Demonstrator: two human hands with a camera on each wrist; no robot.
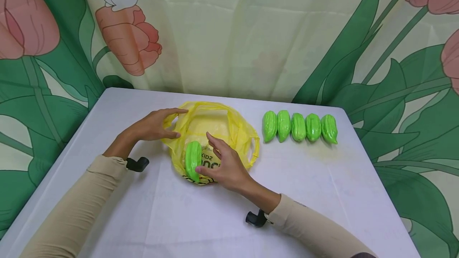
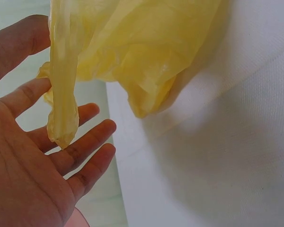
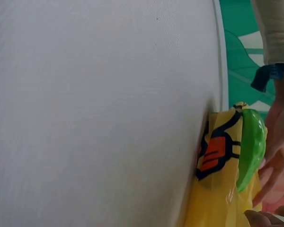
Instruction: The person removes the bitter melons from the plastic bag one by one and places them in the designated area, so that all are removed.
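A yellow plastic bag (image 1: 245, 120) lies with its mouth open on the table, printed with dark letters. One shiny green bitter gourd (image 1: 193, 161) rests inside at the near left, also visible at the bag's edge in the right wrist view. My right hand (image 1: 229, 166) hovers over the bag with fingers spread, its thumb tip at the gourd's side. At the bag's left side is my left hand (image 1: 155, 124), fingers extended and apart. In the left wrist view a bag handle (image 2: 64, 109) hangs between its thumb and fingers, not visibly pinched.
Several more green bitter gourds (image 1: 298, 127) lie in a row right of the bag. A white cloth covers the table (image 1: 305, 186). Behind it hangs a curtain (image 1: 233, 43) printed with tulips, a rabbit and a carrot.
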